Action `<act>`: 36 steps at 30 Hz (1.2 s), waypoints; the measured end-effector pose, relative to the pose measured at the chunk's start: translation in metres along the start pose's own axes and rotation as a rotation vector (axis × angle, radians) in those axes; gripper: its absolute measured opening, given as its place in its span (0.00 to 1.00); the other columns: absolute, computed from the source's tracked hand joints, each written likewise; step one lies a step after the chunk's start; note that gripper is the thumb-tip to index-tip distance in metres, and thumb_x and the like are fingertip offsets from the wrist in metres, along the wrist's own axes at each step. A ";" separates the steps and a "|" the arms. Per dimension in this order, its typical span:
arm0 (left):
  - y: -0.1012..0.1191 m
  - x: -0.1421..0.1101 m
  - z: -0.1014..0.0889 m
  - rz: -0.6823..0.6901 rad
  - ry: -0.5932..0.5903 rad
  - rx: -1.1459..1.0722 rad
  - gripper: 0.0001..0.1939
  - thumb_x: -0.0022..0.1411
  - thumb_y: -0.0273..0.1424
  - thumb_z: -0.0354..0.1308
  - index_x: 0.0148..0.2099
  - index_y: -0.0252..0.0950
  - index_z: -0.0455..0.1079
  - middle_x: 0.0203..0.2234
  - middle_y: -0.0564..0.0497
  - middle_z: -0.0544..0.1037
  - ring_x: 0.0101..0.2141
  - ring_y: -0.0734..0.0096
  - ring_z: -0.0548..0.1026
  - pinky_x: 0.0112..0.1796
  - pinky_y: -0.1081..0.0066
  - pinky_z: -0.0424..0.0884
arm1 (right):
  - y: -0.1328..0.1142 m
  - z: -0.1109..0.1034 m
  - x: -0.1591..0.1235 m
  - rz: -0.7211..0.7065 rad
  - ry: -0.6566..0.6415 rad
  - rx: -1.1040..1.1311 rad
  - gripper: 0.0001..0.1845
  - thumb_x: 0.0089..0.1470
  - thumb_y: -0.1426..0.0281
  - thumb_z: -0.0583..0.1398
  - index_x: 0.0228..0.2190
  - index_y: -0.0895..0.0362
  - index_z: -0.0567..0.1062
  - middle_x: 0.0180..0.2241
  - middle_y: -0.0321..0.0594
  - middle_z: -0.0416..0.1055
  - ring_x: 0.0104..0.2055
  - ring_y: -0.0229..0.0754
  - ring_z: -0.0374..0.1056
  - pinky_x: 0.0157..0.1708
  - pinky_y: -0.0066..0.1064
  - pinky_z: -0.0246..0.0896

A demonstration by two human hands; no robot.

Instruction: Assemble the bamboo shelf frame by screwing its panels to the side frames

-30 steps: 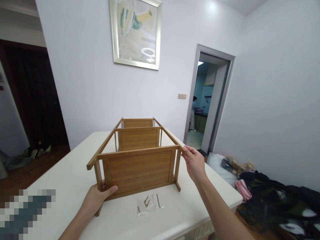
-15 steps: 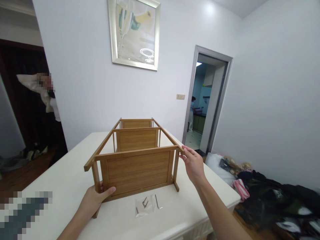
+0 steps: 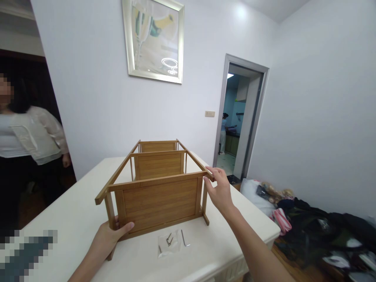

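Note:
A brown wooden shelf rack (image 3: 161,201) lies on its side on a white table (image 3: 141,260), its shelf panels standing upright one behind another. My left hand (image 3: 110,237) grips the near panel's lower left edge, thumb across the front and fingers behind. At the upper right corner, my right hand (image 3: 219,188) curls its fingers and thumb around the end of the side rail. In front of the rack lies a clear plastic bag (image 3: 173,248) with several screws (image 3: 169,239). A hex key (image 3: 184,238) lies just right of the bag.
A blurred dark object (image 3: 26,254) is at the table's left front. Beyond the left edge stands a person (image 3: 35,137). Clothes (image 3: 317,231) are piled to the right. The wall holds a framed picture (image 3: 155,43); another person (image 3: 223,135) is through the doorway.
My right hand has shifted its fingers and thumb on the rail's corner. My left hand keeps its grip. The person at the left has come closer, and the view has turned slightly.

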State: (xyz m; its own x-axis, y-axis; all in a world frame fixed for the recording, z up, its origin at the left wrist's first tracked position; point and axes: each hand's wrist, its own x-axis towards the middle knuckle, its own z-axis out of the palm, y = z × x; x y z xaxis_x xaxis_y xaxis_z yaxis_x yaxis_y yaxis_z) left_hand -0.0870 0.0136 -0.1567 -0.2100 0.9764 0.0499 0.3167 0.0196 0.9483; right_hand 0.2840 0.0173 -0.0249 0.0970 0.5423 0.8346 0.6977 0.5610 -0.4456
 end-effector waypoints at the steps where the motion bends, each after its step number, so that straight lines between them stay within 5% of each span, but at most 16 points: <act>1: -0.002 0.001 0.000 0.003 0.004 0.007 0.25 0.42 0.47 0.69 0.38 0.35 0.75 0.36 0.44 0.83 0.41 0.48 0.80 0.42 0.60 0.77 | 0.001 0.001 0.001 -0.015 -0.024 -0.029 0.18 0.56 0.70 0.57 0.49 0.50 0.73 0.41 0.44 0.67 0.40 0.45 0.66 0.41 0.40 0.67; 8: -0.007 0.003 -0.001 0.005 -0.008 0.010 0.24 0.44 0.47 0.68 0.38 0.35 0.75 0.36 0.44 0.83 0.40 0.50 0.80 0.41 0.63 0.77 | 0.006 0.002 0.004 -0.032 -0.119 -0.085 0.18 0.58 0.71 0.55 0.49 0.51 0.73 0.43 0.45 0.66 0.40 0.44 0.67 0.41 0.38 0.67; 15: -0.009 0.004 0.000 0.014 0.014 0.032 0.24 0.43 0.47 0.69 0.37 0.35 0.74 0.36 0.43 0.83 0.40 0.47 0.80 0.40 0.61 0.77 | 0.005 0.002 0.001 -0.011 -0.075 -0.093 0.18 0.57 0.64 0.58 0.49 0.53 0.72 0.39 0.44 0.71 0.36 0.44 0.68 0.39 0.39 0.67; 27: -0.015 0.007 -0.002 -0.003 -0.011 0.012 0.28 0.44 0.48 0.69 0.41 0.32 0.73 0.38 0.40 0.83 0.42 0.47 0.80 0.45 0.59 0.76 | 0.008 0.009 -0.002 -0.047 0.027 -0.168 0.15 0.59 0.71 0.52 0.45 0.55 0.73 0.39 0.46 0.73 0.41 0.47 0.70 0.42 0.41 0.66; 36: -0.010 0.005 -0.001 -0.001 0.010 0.024 0.27 0.42 0.48 0.69 0.38 0.34 0.74 0.36 0.42 0.83 0.40 0.46 0.80 0.43 0.59 0.77 | 0.008 0.007 -0.005 0.019 0.041 -0.077 0.14 0.59 0.67 0.55 0.46 0.55 0.74 0.38 0.45 0.74 0.36 0.44 0.69 0.41 0.39 0.67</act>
State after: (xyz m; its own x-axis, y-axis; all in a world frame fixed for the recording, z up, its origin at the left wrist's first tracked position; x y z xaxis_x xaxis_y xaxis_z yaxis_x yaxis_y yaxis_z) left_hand -0.0918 0.0180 -0.1653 -0.2190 0.9743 0.0525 0.3384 0.0253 0.9407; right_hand 0.2842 0.0229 -0.0349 0.1386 0.5256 0.8393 0.7481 0.4998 -0.4365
